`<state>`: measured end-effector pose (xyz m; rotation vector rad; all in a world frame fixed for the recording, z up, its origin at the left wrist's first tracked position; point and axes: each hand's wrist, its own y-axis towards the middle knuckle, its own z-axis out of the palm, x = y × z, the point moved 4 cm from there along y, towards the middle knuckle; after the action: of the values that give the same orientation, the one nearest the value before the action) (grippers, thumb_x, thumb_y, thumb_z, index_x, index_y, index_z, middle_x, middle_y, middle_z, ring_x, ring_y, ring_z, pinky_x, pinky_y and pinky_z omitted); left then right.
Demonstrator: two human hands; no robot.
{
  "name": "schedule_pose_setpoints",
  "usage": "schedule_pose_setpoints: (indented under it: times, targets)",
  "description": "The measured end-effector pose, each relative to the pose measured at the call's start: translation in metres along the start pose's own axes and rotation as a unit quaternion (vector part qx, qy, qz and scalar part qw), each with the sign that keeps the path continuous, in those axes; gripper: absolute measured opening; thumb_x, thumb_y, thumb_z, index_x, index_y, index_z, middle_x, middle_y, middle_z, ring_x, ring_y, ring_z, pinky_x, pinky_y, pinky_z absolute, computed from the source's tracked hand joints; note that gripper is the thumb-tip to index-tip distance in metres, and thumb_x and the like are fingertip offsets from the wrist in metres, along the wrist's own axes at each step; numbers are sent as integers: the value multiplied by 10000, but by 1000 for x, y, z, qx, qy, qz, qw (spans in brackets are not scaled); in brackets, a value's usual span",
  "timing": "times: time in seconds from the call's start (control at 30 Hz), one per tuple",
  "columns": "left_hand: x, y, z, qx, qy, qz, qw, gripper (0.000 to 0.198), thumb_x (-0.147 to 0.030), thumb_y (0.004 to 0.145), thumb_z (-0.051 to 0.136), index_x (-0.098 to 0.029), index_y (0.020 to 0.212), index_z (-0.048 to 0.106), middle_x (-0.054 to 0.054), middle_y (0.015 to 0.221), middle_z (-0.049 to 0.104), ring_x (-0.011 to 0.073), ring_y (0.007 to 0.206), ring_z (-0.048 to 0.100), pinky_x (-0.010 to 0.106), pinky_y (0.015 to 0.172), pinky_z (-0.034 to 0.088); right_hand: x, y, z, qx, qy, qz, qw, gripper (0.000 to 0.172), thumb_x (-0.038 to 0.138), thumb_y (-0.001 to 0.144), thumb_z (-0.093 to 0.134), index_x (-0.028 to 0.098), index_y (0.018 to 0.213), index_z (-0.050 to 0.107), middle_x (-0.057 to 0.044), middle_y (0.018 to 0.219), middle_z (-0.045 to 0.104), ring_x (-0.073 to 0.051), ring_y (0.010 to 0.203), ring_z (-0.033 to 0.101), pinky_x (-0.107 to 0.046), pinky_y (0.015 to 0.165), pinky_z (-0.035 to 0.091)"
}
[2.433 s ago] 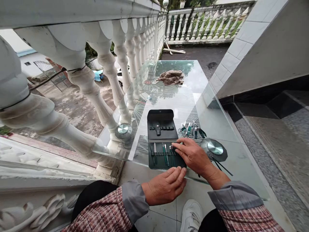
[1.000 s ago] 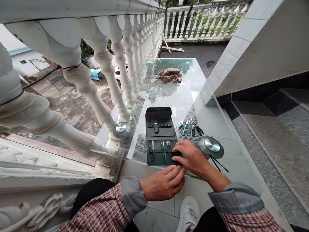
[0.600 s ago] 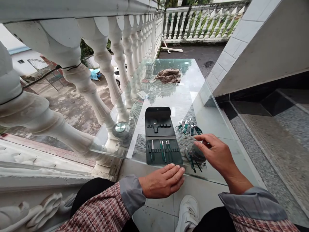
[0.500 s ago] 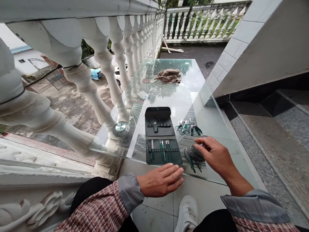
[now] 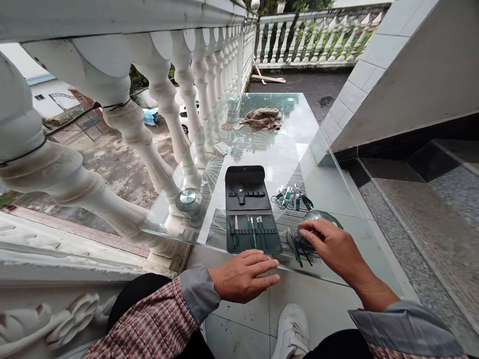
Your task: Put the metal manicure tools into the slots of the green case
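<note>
An open black tool case (image 5: 250, 209) lies on the glass table (image 5: 277, 149), several small green-handled tools slotted in its lower half. My left hand (image 5: 243, 275) rests flat and open at the table's near edge, just below the case. My right hand (image 5: 333, 245) hovers right of the case, fingers bent down over thin loose tools (image 5: 295, 245) lying on the glass; I cannot see whether it grips one. A pile of small green and silver tools (image 5: 294, 196) sits beyond the right hand.
A white stone balustrade (image 5: 160, 99) runs along the table's left side. Round metal table fittings (image 5: 190, 199) show through the glass. A crumpled brown cloth (image 5: 264, 118) lies at the far end. A tiled wall (image 5: 374, 65) rises on the right. My white shoe (image 5: 294, 331) is below.
My right hand has left the case's lower right corner and moved right to the loose tools. My left hand has slid slightly back from the case's edge.
</note>
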<state>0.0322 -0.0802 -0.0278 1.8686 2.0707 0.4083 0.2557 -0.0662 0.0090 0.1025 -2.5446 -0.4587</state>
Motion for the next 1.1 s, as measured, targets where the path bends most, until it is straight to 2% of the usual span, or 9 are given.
schedule_pose_setpoints:
  times: [0.13, 0.23, 0.37, 0.47, 0.6, 0.73, 0.8, 0.93, 1.1]
  targets:
    - [1, 0, -1, 1, -26, -18, 1000, 315, -296, 864, 477, -167, 1145, 541, 100, 1242, 544, 181, 1144, 482, 385, 1039, 343, 4, -4, -6, 1, 0, 5, 1000, 162, 333, 835, 497, 233, 852, 623, -26, 812, 653, -180, 759, 602, -305, 664, 475]
    - [0, 1, -2, -2, -37, -21, 999, 332, -288, 851, 481, -164, 1155, 529, 99, 1244, 539, 185, 1139, 482, 403, 1054, 318, 3, -8, -18, -19, -3, 25, 1000, 186, 357, 828, 499, 231, 853, 635, -30, 831, 664, -180, 761, 611, -303, 673, 473]
    - [-1, 2, -4, 12, -40, -25, 999, 346, -263, 839, 489, -167, 1171, 511, 108, 1246, 531, 191, 1133, 483, 438, 1068, 286, -13, -16, -44, -87, -28, 113, 989, 234, 403, 795, 509, 230, 864, 650, -35, 863, 678, -183, 744, 617, -303, 668, 459]
    - [-3, 3, -5, 20, -42, -29, 998, 356, -253, 835, 493, -158, 1178, 503, 127, 1245, 524, 208, 1124, 483, 455, 1060, 290, -29, -26, -57, -98, -48, 193, 975, 260, 415, 764, 508, 229, 866, 658, -30, 857, 679, -180, 728, 611, -293, 646, 442]
    - [-7, 6, -9, 10, -39, -40, 998, 349, -228, 839, 490, -147, 1178, 499, 145, 1239, 517, 230, 1121, 478, 466, 1030, 329, -44, -34, -56, -46, -71, 226, 970, 259, 393, 729, 517, 229, 869, 661, -23, 792, 671, -179, 698, 598, -281, 602, 411]
    - [-12, 13, -14, 2, -18, -59, 998, 313, -187, 849, 462, -136, 1154, 508, 160, 1252, 500, 247, 1119, 470, 441, 962, 406, -45, -33, -51, -19, -110, 204, 972, 188, 315, 757, 490, 233, 814, 650, -19, 826, 667, -171, 723, 584, -270, 615, 387]
    - [-15, 18, -14, 6, 6, -73, 997, 295, -176, 859, 449, -122, 1143, 512, 175, 1272, 483, 248, 1098, 480, 416, 917, 440, -42, -31, -44, 16, -124, 193, 973, 162, 277, 773, 483, 232, 772, 638, -13, 819, 664, -165, 727, 572, -263, 617, 369]
    - [-21, 28, -9, 31, 90, -80, 992, 304, -126, 868, 428, -66, 1157, 498, 226, 1290, 461, 249, 1046, 513, 397, 871, 450, -34, -26, -27, 125, -163, 194, 959, 158, 278, 789, 514, 219, 682, 614, -19, 757, 641, -160, 692, 549, -259, 570, 308]
    - [-27, 32, -6, 83, 143, -70, 984, 345, -120, 866, 444, -58, 1204, 471, 210, 1305, 462, 237, 1017, 521, 364, 856, 432, -24, -22, -17, 153, -216, 194, 944, 141, 252, 790, 536, 209, 671, 600, -33, 749, 614, -159, 677, 539, -265, 541, 253]
